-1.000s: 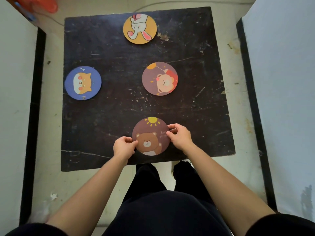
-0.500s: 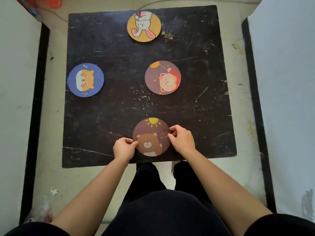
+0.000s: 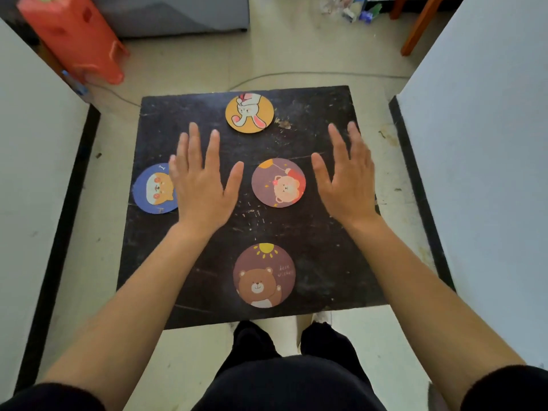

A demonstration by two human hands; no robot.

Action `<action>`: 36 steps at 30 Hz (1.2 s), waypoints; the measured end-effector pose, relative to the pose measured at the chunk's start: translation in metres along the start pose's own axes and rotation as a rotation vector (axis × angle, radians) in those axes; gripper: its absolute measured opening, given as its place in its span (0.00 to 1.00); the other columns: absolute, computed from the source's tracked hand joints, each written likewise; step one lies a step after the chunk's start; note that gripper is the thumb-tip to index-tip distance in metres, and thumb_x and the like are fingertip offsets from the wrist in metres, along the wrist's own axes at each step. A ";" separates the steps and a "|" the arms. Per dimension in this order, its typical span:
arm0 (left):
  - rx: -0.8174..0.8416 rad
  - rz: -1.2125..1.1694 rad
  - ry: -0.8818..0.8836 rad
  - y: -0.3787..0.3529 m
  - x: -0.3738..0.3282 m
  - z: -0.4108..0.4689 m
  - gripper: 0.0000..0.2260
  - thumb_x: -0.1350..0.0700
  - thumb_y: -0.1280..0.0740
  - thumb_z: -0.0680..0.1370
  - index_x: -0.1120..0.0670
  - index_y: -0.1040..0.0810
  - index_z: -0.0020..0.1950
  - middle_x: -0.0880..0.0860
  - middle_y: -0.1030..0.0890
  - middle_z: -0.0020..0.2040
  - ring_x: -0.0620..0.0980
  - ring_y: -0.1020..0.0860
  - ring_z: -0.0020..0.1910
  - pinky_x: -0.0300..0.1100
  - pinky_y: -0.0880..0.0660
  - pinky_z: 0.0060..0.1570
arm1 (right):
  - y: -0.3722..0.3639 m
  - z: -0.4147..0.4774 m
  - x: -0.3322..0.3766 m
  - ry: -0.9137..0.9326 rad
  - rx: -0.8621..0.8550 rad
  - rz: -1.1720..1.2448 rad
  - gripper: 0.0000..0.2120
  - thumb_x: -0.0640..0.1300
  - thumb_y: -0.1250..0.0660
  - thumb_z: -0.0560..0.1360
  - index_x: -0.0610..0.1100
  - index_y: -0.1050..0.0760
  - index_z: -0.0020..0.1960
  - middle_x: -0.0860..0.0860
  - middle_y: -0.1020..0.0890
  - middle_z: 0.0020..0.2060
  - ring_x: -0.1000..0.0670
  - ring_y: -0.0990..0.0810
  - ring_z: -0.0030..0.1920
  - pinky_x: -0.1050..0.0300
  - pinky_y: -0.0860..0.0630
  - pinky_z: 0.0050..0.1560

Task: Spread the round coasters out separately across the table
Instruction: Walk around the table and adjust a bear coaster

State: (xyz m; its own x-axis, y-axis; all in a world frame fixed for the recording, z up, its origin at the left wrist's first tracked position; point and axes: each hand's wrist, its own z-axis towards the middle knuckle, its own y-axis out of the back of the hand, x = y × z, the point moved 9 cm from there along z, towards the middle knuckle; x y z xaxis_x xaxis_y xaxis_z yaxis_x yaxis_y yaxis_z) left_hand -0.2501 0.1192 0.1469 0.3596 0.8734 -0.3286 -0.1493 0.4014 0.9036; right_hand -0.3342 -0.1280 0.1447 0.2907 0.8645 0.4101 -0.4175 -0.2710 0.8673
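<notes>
Several round coasters lie apart on the black square table (image 3: 326, 256). A yellow rabbit coaster (image 3: 249, 113) sits at the far edge. The blue dog coaster (image 3: 151, 188) lies at the left, its right side hidden by my left hand (image 3: 202, 183). A brown lamb coaster (image 3: 278, 182) is in the middle. The brown bear coaster (image 3: 264, 275) lies near the front edge, untouched. My left hand is held flat with fingers spread, left of the lamb coaster. My right hand (image 3: 345, 176) is spread flat to the right of it. Both hands hold nothing.
White panels with black edges stand at the left (image 3: 32, 179) and the right (image 3: 486, 161) of the table. An orange plastic stool (image 3: 72, 37) lies on the floor at the far left. A thin cable (image 3: 296, 74) runs behind the table. My dark-trousered legs are below the front edge.
Both hands have let go of the bear coaster and moved forward over the middle of the table, fingers now spread. The camera has tilted up, showing more floor.
</notes>
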 end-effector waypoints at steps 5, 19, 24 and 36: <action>-0.270 -0.056 -0.207 0.081 -0.066 0.049 0.29 0.40 0.45 0.82 0.54 0.40 0.79 0.64 0.43 0.79 0.64 0.46 0.79 0.66 0.46 0.73 | 0.115 0.039 0.031 0.134 -0.483 -0.086 0.29 0.61 0.43 0.82 0.48 0.37 0.78 0.38 0.39 0.78 0.40 0.39 0.78 0.49 0.49 0.77; -0.149 -0.040 -0.377 0.033 -0.212 0.042 0.31 0.37 0.49 0.82 0.53 0.46 0.81 0.63 0.48 0.81 0.63 0.51 0.80 0.66 0.51 0.74 | 0.180 0.027 -0.075 0.059 -0.491 -0.153 0.31 0.62 0.42 0.81 0.46 0.40 0.79 0.37 0.41 0.78 0.39 0.42 0.79 0.35 0.45 0.76; -0.060 0.049 -0.308 -0.012 -0.283 0.027 0.31 0.37 0.51 0.82 0.52 0.49 0.81 0.60 0.53 0.82 0.60 0.55 0.80 0.65 0.53 0.75 | 0.195 0.038 -0.169 0.074 -0.453 -0.112 0.32 0.63 0.43 0.81 0.47 0.41 0.79 0.39 0.42 0.79 0.39 0.42 0.79 0.35 0.44 0.76; 0.039 0.172 -0.069 -0.088 -0.417 0.002 0.31 0.37 0.52 0.82 0.51 0.50 0.81 0.58 0.55 0.82 0.59 0.55 0.81 0.63 0.54 0.75 | 0.229 0.093 -0.341 0.176 -0.154 -0.094 0.35 0.67 0.53 0.81 0.50 0.48 0.81 0.41 0.48 0.81 0.40 0.48 0.80 0.37 0.47 0.77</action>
State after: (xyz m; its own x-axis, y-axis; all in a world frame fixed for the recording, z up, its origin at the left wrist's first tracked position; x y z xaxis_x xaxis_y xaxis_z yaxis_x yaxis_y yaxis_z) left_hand -0.3848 -0.2812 0.2054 0.3938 0.9069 -0.1497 -0.1791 0.2354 0.9553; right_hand -0.4490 -0.5239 0.2295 0.1863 0.9469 0.2623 -0.5257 -0.1295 0.8408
